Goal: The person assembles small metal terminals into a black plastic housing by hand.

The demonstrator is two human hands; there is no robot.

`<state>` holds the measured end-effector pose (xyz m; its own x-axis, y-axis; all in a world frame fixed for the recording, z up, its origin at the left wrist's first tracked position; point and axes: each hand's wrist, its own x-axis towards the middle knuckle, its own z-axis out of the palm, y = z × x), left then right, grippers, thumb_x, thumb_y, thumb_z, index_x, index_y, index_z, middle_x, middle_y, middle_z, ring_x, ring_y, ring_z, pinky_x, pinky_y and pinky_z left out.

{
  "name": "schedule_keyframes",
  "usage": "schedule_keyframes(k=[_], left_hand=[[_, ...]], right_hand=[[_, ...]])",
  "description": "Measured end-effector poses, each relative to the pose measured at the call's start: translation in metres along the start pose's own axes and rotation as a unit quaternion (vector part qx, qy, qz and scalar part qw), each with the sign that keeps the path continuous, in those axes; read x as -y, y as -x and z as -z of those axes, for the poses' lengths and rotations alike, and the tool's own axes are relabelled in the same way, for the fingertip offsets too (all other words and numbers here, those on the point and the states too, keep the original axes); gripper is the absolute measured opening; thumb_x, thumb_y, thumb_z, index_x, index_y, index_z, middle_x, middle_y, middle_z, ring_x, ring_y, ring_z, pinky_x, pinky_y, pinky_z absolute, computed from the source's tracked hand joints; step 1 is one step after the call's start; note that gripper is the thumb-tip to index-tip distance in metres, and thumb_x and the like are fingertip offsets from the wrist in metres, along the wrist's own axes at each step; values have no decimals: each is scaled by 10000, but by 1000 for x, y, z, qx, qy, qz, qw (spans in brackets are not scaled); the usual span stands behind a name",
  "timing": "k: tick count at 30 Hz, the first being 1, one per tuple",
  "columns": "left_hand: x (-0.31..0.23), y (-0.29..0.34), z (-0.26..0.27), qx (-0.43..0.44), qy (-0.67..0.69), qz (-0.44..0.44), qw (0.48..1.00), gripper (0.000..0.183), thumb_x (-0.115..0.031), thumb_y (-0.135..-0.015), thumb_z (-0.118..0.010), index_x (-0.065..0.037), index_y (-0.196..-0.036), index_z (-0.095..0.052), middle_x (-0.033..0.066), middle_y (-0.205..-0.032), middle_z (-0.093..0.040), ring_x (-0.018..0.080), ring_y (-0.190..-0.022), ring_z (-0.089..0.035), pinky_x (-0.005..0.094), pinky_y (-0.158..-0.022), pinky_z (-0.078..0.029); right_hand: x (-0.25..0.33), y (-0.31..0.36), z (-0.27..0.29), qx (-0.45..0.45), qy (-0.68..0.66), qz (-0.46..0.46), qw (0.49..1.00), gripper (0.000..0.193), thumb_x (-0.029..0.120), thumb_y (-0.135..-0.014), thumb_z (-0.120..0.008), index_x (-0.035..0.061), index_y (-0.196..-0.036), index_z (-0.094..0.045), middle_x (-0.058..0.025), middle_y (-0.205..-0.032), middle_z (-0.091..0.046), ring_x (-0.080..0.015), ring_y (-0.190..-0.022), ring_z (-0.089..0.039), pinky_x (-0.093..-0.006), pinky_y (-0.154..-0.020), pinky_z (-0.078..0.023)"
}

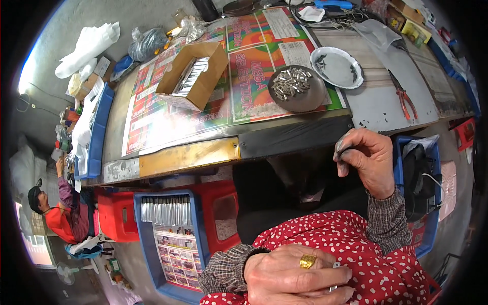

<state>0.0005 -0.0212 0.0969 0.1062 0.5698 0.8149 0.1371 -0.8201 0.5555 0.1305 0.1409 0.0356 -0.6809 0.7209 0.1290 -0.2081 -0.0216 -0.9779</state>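
My left hand, with a gold ring on one finger, is closed in front of my red spotted apron. Bits of a small silvery metal piece show between its fingers; the rest is hidden. Raised in front of the table edge, my right hand has thumb and fingertips pinched together, dark with grime. Whatever it may hold cannot be made out. Beyond it on the table, a round dark dish carries a heap of short silvery metal tubes. A white bowl with small dark pieces stands beside the dish.
An open cardboard box of slim silvery pieces sits on the table. Red-handled pliers lie at right. Blue crates stand below on both sides, the left one holding rows of silvery strips. A co-worker sits far left.
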Motion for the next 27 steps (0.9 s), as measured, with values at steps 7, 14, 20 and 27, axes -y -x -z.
schedule_keyframes(k=[7, 14, 20, 27], left_hand=[[0, -3, -14, -77, 12, 4, 997, 256, -86, -631, -822, 10, -825, -686, 186, -841, -655, 180, -617, -648, 264, -536, -556], [4, 1, -10, -85, 19, -8, 996, 243, -81, -635, -817, 15, -814, -685, 188, -845, -655, 192, -625, -652, 290, -573, -567], [0, -2, -15, -88, 23, 3, 996, 199, -54, -665, -785, 30, -812, -680, 201, -840, -652, 211, -632, -654, 302, -575, -563], [4, -1, -14, -49, 57, -12, 997, 158, -62, -723, -737, 41, -828, -678, 221, -864, -650, 254, -655, -659, 311, -581, -567]], right_hand=[[0, -1, 0, 8, 2, 14, 1000, 93, 28, -805, -645, -34, -824, -578, -108, -742, -590, -142, -532, -572, -220, -457, -470], [0, 1, 1, 36, -19, 2, 999, 47, -48, -825, -605, -53, -870, -594, -82, -777, -603, -113, -601, -596, -213, -534, -505], [0, 1, -3, 7, 0, 12, 1000, 94, 25, -800, -644, -40, -817, -578, -112, -738, -590, -144, -530, -571, -223, -457, -474], [7, 2, 2, 36, -6, 6, 999, 65, -81, -812, -592, -54, -870, -594, -94, -789, -598, -122, -605, -595, -214, -537, -506]])
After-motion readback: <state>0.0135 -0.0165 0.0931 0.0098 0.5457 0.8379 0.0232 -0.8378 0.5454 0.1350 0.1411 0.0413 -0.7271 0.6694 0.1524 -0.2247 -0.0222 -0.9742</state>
